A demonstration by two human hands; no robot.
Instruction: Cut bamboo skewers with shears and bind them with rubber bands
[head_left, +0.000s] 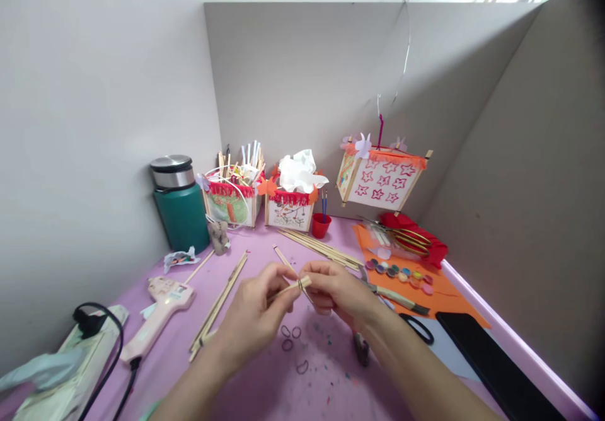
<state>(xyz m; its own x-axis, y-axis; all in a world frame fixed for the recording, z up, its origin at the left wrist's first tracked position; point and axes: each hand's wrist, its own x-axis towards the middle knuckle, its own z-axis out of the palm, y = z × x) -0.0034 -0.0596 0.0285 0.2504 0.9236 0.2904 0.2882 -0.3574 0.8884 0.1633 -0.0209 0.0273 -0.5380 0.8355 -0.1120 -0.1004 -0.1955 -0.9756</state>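
Note:
Both my hands meet over the middle of the purple table. Between them is a pair of thin wooden sticks (286, 261) that cross, with a dark elastic band (300, 284) around the crossing. My left hand (258, 301) pinches one stick from the left. On the other side, my right hand (331, 285) has its fingers closed at the crossing, by the band and stick end. Several small dark elastic bands (287, 345) lie on the table just below. To the left rests a bundle of wooden sticks (220, 304), and more loose sticks (326, 249) lie behind my hands.
A pink glue gun (158, 314) with a black cord and a green flask (181, 210) stand left. Decorated boxes (289, 212) line the back; a paper lantern (382, 178) hangs right. Paints (401, 273), scissors (416, 328) and a black phone-like slab (486, 358) lie right.

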